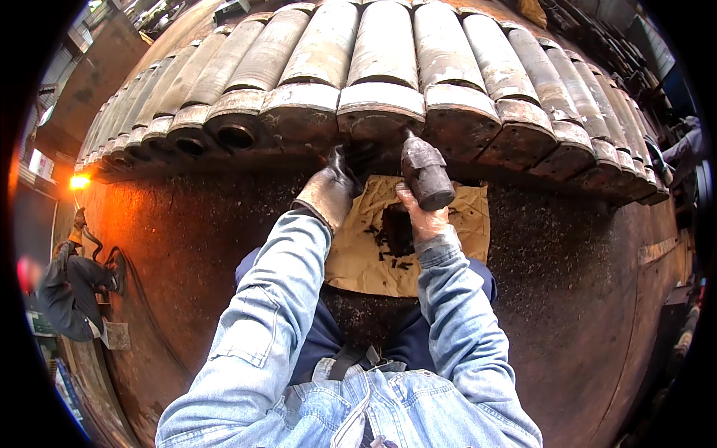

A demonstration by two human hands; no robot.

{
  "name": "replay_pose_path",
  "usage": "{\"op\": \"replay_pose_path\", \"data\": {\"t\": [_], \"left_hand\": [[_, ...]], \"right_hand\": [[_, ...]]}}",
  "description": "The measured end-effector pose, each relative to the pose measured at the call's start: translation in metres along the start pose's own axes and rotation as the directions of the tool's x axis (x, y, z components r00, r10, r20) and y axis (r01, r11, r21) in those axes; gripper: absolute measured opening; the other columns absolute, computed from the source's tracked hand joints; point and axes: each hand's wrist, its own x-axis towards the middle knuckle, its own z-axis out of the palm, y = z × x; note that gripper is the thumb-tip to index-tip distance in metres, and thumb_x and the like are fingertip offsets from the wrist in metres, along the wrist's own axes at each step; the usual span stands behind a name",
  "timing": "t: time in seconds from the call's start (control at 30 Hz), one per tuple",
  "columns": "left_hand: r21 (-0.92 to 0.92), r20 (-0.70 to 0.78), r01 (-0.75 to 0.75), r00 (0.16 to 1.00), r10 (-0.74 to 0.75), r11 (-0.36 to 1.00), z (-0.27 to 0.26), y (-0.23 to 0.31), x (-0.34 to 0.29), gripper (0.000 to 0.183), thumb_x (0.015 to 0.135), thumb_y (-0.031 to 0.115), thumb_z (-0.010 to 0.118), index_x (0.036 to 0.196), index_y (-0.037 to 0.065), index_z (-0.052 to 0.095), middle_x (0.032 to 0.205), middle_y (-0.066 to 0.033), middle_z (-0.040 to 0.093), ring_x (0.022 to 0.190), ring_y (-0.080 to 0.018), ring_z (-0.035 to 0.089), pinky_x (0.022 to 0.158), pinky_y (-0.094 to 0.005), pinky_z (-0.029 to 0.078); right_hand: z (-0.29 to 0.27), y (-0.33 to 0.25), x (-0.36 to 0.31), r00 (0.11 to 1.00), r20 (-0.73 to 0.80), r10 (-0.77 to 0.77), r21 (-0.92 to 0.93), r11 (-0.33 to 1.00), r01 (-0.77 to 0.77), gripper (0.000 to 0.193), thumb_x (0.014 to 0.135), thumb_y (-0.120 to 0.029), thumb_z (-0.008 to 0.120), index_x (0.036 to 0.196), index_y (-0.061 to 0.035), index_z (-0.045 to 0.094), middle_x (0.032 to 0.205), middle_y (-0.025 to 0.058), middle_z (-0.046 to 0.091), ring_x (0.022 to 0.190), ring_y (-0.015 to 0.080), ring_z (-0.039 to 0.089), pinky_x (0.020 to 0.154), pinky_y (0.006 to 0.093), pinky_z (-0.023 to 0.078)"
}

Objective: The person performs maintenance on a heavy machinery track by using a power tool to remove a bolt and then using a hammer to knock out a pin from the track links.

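Observation:
My right hand (427,221), in a pale, soiled glove, is wrapped round the grip of a dark, grimy impact wrench (428,175). The tool's narrow nose points away from me at the front face of a curved metal end block (381,119); whether it touches is unclear. Beside it to the left, my left hand (328,196) wears a tan glove blackened toward the fingers. It reaches to the lower edge of the same block, its fingers lost against the dark metal. Below both hands lies a brown sheet (358,257) with a dark patch and several small dark pieces on it.
A long row of worn metal cylinders (383,45) with end blocks curves across the front. At far left a crouching person (75,287) works beside a bright orange flame (79,181), a hose trailing over the rusty floor (187,246). Another person's sleeve (683,142) shows at far right.

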Motion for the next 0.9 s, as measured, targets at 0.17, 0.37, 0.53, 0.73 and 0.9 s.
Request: {"op": "replay_pose_path", "data": {"t": [0.17,0.37,0.53,0.73,0.9], "left_hand": [[0.187,-0.001,0.061,0.998,-0.062,0.98,-0.028,-0.032,-0.031,0.035,0.098,0.032,0.064,0.122,0.007,0.065,0.114,-0.0118,0.07,0.102,-0.0281,0.068,0.087,-0.0444,0.058],[0.261,0.012,0.041,0.999,-0.046,0.964,-0.02,-0.017,-0.032,0.035,0.098,0.032,0.064,0.123,0.007,0.065,0.115,-0.012,0.07,0.103,-0.0283,0.067,0.088,-0.0447,0.058],[0.299,0.035,0.01,0.999,-0.022,0.954,-0.003,0.004,-0.019,0.035,0.098,0.031,0.064,0.123,0.007,0.065,0.116,-0.0121,0.07,0.104,-0.0285,0.067,0.088,-0.0449,0.058],[0.305,0.036,0.039,0.998,-0.052,0.952,-0.018,-0.009,-0.031,0.036,0.098,0.031,0.064,0.124,0.006,0.064,0.117,-0.0124,0.07,0.104,-0.0288,0.067,0.089,-0.0452,0.058],[0.331,0.05,0.029,0.998,-0.049,0.943,-0.007,-0.006,-0.028,0.036,0.099,0.031,0.063,0.124,0.006,0.064,0.117,-0.0125,0.069,0.105,-0.029,0.067,0.089,-0.0454,0.058]], "right_hand": [[-0.004,0.009,-0.001,0.986,0.033,0.163,0.04,0.986,-0.164,0.054,0.087,-0.005,0.079,0.137,-0.0062,0.059,0.125,0.0031,0.064,0.108,0.015,0.061,0.091,0.0321,0.053],[-0.003,-0.003,0.007,0.993,0.062,-0.098,-0.022,0.995,0.099,0.058,0.091,-0.021,0.075,0.142,-0.0037,0.055,0.144,0.0137,0.058,0.135,0.0289,0.053,0.113,0.0386,0.041],[-0.005,-0.003,0.002,0.996,0.061,0.059,0.035,0.998,-0.061,0.053,0.092,-0.026,0.074,0.138,-0.0044,0.058,0.138,0.0136,0.062,0.13,0.0302,0.057,0.109,0.0397,0.044],[-0.006,-0.014,0.007,0.998,0.056,-0.019,-0.152,0.988,0.027,0.05,0.091,-0.034,0.074,0.13,-0.0048,0.063,0.13,0.0125,0.066,0.122,0.0309,0.061,0.103,0.0412,0.048],[-0.006,-0.016,0.007,0.999,0.046,0.029,-0.126,0.992,-0.023,0.052,0.091,-0.034,0.075,0.133,-0.0054,0.061,0.132,0.0118,0.066,0.123,0.0296,0.061,0.105,0.0404,0.047]]}}
